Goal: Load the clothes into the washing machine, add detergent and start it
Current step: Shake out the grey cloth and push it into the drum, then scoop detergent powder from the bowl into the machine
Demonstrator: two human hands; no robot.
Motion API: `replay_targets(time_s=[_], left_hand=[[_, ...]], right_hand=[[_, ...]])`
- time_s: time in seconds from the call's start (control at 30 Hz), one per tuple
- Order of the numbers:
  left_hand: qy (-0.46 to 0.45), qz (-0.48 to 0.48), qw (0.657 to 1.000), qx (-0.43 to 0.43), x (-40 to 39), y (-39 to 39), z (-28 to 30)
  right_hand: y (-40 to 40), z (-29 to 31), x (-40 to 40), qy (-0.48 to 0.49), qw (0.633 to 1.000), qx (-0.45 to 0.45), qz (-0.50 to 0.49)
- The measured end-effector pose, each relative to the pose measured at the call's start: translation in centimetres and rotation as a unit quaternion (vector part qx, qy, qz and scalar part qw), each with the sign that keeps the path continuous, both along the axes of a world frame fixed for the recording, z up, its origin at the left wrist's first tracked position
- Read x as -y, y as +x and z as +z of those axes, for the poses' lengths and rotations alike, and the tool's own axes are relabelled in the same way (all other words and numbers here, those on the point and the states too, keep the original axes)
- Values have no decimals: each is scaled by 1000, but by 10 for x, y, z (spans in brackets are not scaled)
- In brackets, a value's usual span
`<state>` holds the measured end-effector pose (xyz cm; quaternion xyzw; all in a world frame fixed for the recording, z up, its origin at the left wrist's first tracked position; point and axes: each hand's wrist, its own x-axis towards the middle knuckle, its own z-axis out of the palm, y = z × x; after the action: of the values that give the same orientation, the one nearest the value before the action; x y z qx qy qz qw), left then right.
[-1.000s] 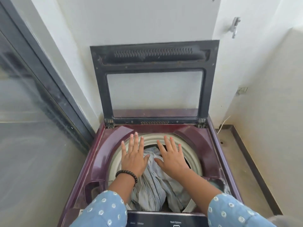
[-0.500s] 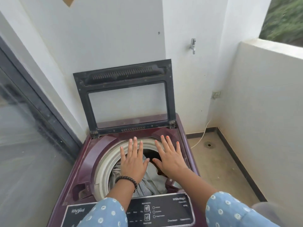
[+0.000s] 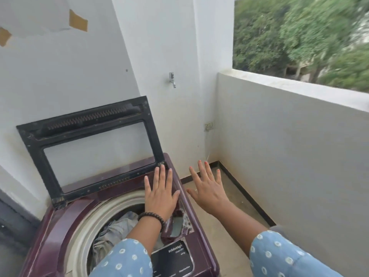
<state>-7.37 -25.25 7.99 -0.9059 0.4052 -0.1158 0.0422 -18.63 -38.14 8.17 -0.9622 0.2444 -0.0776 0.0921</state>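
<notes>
At the far left, a dark sliding-door frame [image 3: 12,216] meets the white plastered wall [image 3: 60,76], which carries two tan rectangular patches. Against that wall stands the top-loading washing machine [image 3: 52,232], its glossy maroon plastic body curving around a round, cream-coloured tub rim [image 3: 79,232]. The lid [image 3: 89,144] is raised upright, a black frame with a ribbed strip along the top and a clear rectangular pane. Inside the drum lie the clothes [image 3: 113,230], crumpled pale grey-blue fabric, partly hidden by the left forearm. The left hand [image 3: 160,194] is flat with fingers spread and holding nothing, above the rear right corner of the machine's top; a dark beaded bracelet [image 3: 151,216] circles the wrist, and the sleeve is light blue with white ring dots. A black control panel [image 3: 173,258] with white lettering sits at the machine's front. Past the machine's right side, the right hand [image 3: 207,188] is also splayed and empty, over the bare concrete floor [image 3: 225,232]. A metal tap [image 3: 172,79] juts from the wall above. A smooth parapet wall [image 3: 289,146] closes the right side, with blurred green trees [image 3: 299,37] beyond.
</notes>
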Motion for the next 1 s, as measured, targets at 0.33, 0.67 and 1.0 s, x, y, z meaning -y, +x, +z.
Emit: replay_targets(time_s=[0.33,0.67,1.0], left_hand=[[-5,-153,987,-50,91,-22,12],[8,-247,964,-96,160,-64,1],[-21,-308,942,-131,262,-135,23]], right_hand=[[-53,5,55,2,985,15,-169],[-121,10,91,2,958,10,-285],[-186,27,181,10,937,72,-343]])
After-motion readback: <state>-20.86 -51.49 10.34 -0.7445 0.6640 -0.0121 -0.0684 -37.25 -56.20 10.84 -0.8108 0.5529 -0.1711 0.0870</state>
